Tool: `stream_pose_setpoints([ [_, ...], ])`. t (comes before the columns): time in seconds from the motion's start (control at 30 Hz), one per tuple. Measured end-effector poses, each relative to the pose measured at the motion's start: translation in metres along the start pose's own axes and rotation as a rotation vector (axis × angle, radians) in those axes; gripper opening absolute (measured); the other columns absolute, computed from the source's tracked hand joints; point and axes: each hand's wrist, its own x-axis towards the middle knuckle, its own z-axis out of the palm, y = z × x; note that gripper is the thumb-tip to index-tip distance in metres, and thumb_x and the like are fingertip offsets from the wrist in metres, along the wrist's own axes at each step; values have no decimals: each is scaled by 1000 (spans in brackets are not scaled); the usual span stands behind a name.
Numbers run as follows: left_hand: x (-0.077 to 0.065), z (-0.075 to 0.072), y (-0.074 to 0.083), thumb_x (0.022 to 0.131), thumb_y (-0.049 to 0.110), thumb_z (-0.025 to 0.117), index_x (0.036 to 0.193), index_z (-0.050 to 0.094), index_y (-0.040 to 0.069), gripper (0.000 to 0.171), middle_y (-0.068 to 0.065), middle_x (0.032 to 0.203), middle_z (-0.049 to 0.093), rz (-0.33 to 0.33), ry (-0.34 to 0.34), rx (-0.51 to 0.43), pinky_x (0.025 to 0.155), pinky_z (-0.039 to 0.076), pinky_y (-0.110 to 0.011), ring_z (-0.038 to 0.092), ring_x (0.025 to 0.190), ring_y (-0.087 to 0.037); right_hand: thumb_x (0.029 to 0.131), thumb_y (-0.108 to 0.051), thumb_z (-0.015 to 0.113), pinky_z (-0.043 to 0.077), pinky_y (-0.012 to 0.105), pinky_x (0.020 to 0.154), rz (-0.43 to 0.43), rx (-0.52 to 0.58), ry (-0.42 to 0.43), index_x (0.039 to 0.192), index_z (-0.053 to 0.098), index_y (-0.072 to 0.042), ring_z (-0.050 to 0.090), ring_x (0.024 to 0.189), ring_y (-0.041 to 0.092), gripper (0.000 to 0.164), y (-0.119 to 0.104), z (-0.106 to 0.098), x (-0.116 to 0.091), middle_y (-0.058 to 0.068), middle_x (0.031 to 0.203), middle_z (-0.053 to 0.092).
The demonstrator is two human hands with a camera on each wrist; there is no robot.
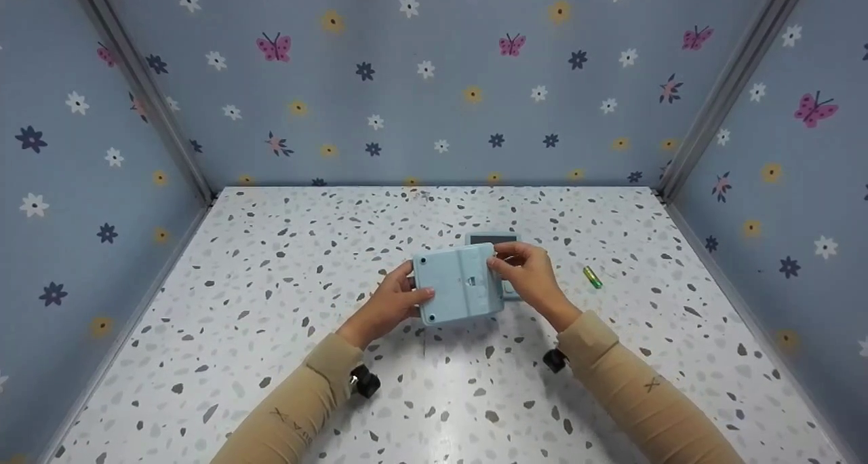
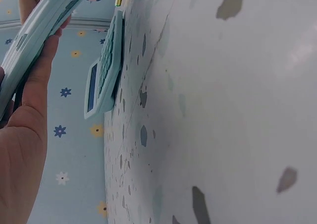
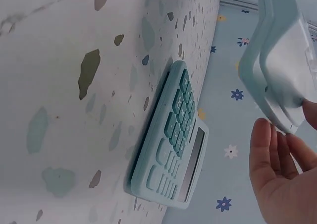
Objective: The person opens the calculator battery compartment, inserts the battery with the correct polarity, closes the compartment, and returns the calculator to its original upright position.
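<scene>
A light-blue calculator (image 1: 447, 284) is held up off the table, its back with small dark feet and a battery cover (image 1: 478, 281) facing the head camera. My left hand (image 1: 392, 298) grips its left edge, thumb on the back and fingers underneath. At the upper right corner, my right hand (image 1: 532, 274) pinches the edge between thumb and fingers, also visible in the right wrist view (image 3: 285, 169). Behind it, a second light-blue calculator (image 3: 166, 149) lies keys up on the table, partly hidden in the head view.
A green battery (image 1: 592, 277) lies on the speckled white table (image 1: 271, 355), right of my right hand. Flowered blue panels (image 1: 434, 77) stand along the back and both sides.
</scene>
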Motion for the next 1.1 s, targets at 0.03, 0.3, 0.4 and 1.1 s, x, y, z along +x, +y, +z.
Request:
stream_pose_setpoints([
  [0.03, 0, 0, 0, 107, 4, 63, 165, 35, 5, 64, -25, 147, 64, 1, 2, 0, 99, 66, -46, 71, 123, -28, 100, -12, 78, 64, 30, 87, -15, -23, 13, 127, 76, 1, 71, 104, 24, 30, -1, 1, -1, 19, 121, 75],
  [0.3, 2, 2, 0, 108, 5, 63, 166, 33, 5, 66, -26, 152, 61, 9, 5, 0, 101, 64, -48, 69, 129, -31, 96, -11, 83, 62, 44, 97, -126, -98, 55, 126, 76, 1, 71, 108, 32, 33, -6, 8, -11, 20, 120, 75],
  [0.4, 2, 4, 1, 108, 5, 64, 167, 32, 6, 67, -26, 154, 59, 6, 8, -3, 102, 64, -49, 68, 131, -32, 93, -10, 85, 64, 43, 91, -169, -125, 62, 124, 76, 2, 72, 102, 32, 34, -9, 10, -13, 20, 117, 74],
  [1.1, 4, 8, 2, 108, 8, 64, 167, 34, 5, 66, -26, 156, 58, 20, 12, -1, 101, 65, -46, 68, 131, -30, 87, -7, 90, 65, 35, 79, -255, -228, 97, 128, 71, 3, 67, 93, 23, 46, -15, 23, -28, 16, 112, 67],
])
